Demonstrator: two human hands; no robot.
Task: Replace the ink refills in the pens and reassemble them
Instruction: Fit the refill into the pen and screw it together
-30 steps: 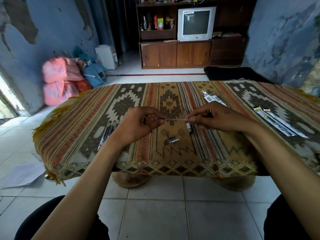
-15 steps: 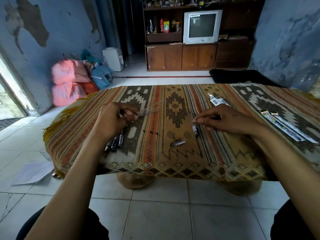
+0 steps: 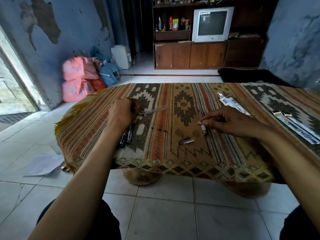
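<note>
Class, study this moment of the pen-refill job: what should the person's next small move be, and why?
Probably set down the thin clear refill tube that the left hand grips. It looks like a pulled-out refill, while the right hand pinches a small silvery part and two pen barrel pieces lie open on the patterned woven cloth.

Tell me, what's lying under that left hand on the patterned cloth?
Black pens lie side by side under the left hand, their lower ends showing below the wrist. The wrist hides their upper ends, so the count is unclear.
</note>
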